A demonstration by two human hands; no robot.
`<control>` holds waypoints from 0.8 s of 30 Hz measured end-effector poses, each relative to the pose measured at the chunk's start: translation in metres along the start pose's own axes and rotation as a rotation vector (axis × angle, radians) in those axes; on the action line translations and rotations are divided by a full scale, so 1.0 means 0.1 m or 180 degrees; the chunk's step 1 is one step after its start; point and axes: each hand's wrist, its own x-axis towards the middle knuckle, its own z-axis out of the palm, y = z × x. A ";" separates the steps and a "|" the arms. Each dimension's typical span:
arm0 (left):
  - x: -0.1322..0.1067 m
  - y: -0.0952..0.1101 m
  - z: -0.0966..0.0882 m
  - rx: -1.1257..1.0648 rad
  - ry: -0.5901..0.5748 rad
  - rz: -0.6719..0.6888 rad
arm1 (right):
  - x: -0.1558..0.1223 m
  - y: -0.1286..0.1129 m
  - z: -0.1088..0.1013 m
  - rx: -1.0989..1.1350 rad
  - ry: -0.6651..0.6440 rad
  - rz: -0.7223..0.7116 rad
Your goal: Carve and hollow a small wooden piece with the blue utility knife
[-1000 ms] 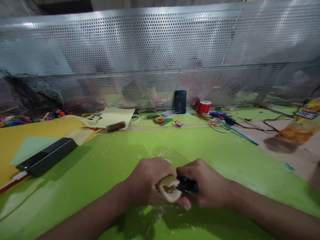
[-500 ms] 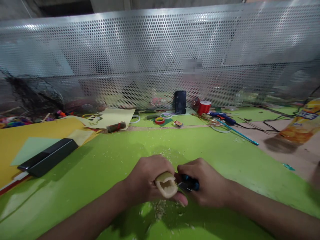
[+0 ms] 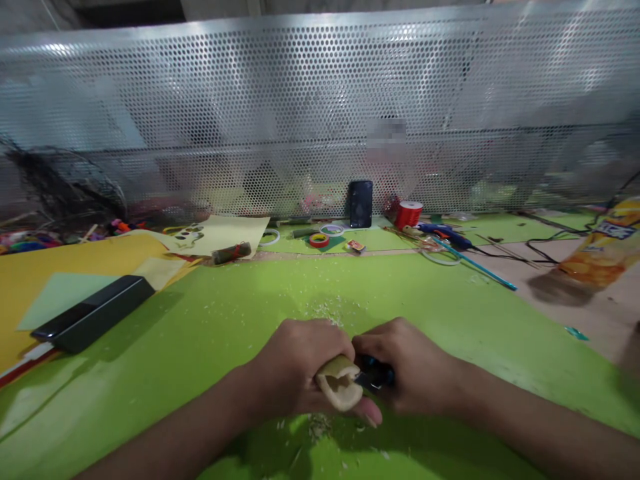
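My left hand (image 3: pixel 297 367) is wrapped around a short hollow bamboo tube (image 3: pixel 343 390), its jagged pale open end facing me. In my right hand (image 3: pixel 410 370) is a utility knife (image 3: pixel 375 375) with a black and blue body, mostly covered by the fingers. The knife's metal tip meets the right side of the tube's rim. Both hands are closed and nearly touch above the green mat (image 3: pixel 210 347). Pale shavings (image 3: pixel 320 427) lie under and behind the hands.
A dark box-shaped device (image 3: pixel 95 313) lies at left on coloured paper. Along the back are a bamboo piece (image 3: pixel 231 253), tape rolls (image 3: pixel 319 240), an upright phone (image 3: pixel 361 204), a red spool (image 3: pixel 409 215) and a glue gun (image 3: pixel 445 235). A drink bottle (image 3: pixel 607 243) stands right.
The tube and my left hand have shifted slightly down and right, and the tube has tilted. The knife tip now sits at the rim's edge. My right hand has barely moved.
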 end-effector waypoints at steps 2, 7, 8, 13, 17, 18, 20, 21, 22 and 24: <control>0.00 0.01 -0.02 0.0085 -0.0087 -0.0050 | 0.00 -0.01 0.00 -0.0053 -0.0070 0.0074; 0.02 0.04 -0.06 0.0250 -0.0338 -0.0216 | -0.01 -0.03 -0.02 -0.0063 -0.0148 0.0196; 0.02 0.05 -0.07 0.0253 -0.0379 -0.0234 | -0.01 -0.03 -0.03 -0.0090 -0.0149 0.0230; 0.02 0.04 -0.07 0.0070 -0.0691 -0.0283 | -0.01 -0.06 -0.03 -0.0232 -0.0166 0.0363; 0.01 0.03 -0.06 -0.0047 -0.0758 -0.0324 | 0.00 -0.07 -0.01 -0.0288 -0.0157 0.0372; 0.01 0.03 -0.06 -0.0065 -0.0721 -0.0324 | 0.00 -0.06 -0.01 -0.0284 -0.0140 0.0367; 0.01 0.02 -0.06 -0.0032 -0.0616 -0.0273 | 0.00 -0.06 -0.01 -0.0212 -0.0131 0.0336; 0.01 0.02 -0.07 0.0036 -0.0563 -0.0224 | 0.00 -0.06 -0.01 -0.0156 -0.0147 0.0303; 0.02 0.01 -0.07 0.0118 -0.0509 -0.0157 | 0.00 -0.05 -0.02 -0.0100 -0.0170 0.0258; 0.03 0.01 -0.07 0.0245 -0.0426 -0.0046 | 0.01 -0.04 -0.04 -0.0029 -0.0211 0.0134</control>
